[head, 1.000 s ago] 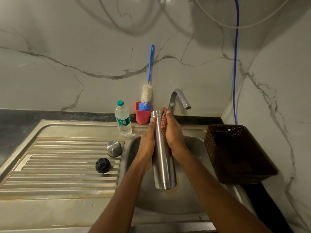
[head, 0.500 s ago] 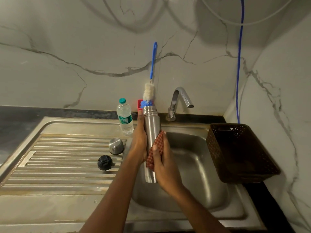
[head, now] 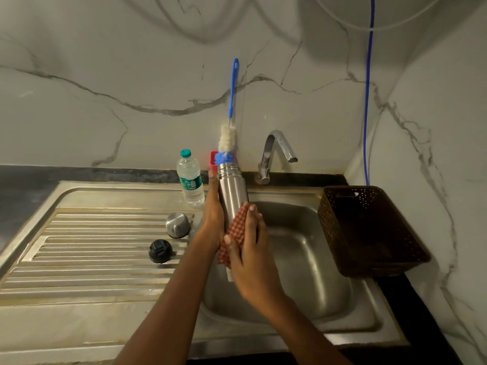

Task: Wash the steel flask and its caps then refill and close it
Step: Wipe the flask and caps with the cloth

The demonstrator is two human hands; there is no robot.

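Note:
The steel flask (head: 232, 191) stands upright and uncapped over the left side of the sink basin (head: 303, 259). My left hand (head: 212, 219) grips its left side. My right hand (head: 249, 248) wraps a red checked scrub cloth (head: 235, 230) around the flask's lower half. The flask's bottom is mostly hidden behind my right hand. On the ribbed drainboard (head: 92, 246) to the left lie the steel outer cap (head: 178, 224) and the black inner cap (head: 160, 251).
A plastic water bottle (head: 190, 179) stands behind the caps. A blue-handled bottle brush (head: 229, 122) sits in a red cup (head: 213, 160) against the wall. The tap (head: 276, 151) arches over the basin. A brown perforated basket (head: 369, 230) sits at the sink's right.
The flask has shifted left, from under the tap toward the basin's left side. My right hand with the cloth slid down from the flask's neck to its lower half.

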